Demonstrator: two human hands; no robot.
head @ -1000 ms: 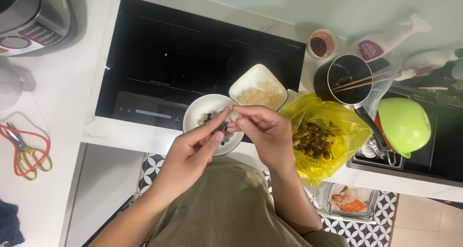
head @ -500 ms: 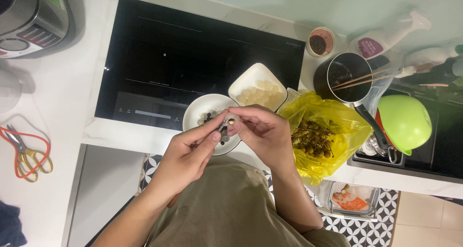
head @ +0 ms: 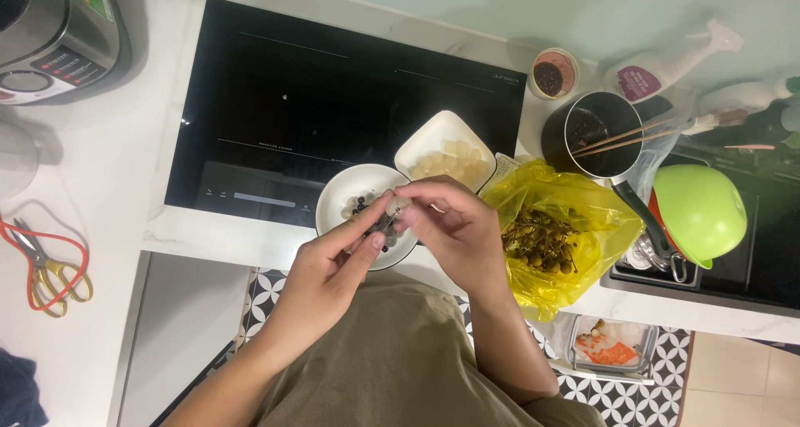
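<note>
Head view: we stand at the counter point(head: 125, 169) edge, the black cooktop point(head: 333, 110) ahead and a yellow bag point(head: 560, 235) of brown fruit to our right. Over the round bowl point(head: 343, 200) of seeds, beside the square dish point(head: 433, 139) of peeled flesh, our left hand point(head: 329, 273) and right hand point(head: 454, 227) pinch one small fruit point(head: 390, 219) between closed fingertips. We judge peeling goes best kept low above the bowl. Room is tight: bag and dish crowd the right; the left lies open toward the scissors point(head: 37, 260).

Bright even overhead light, soft shadows, faint glare on cooktop point(head: 333, 102), sharp focus
</note>
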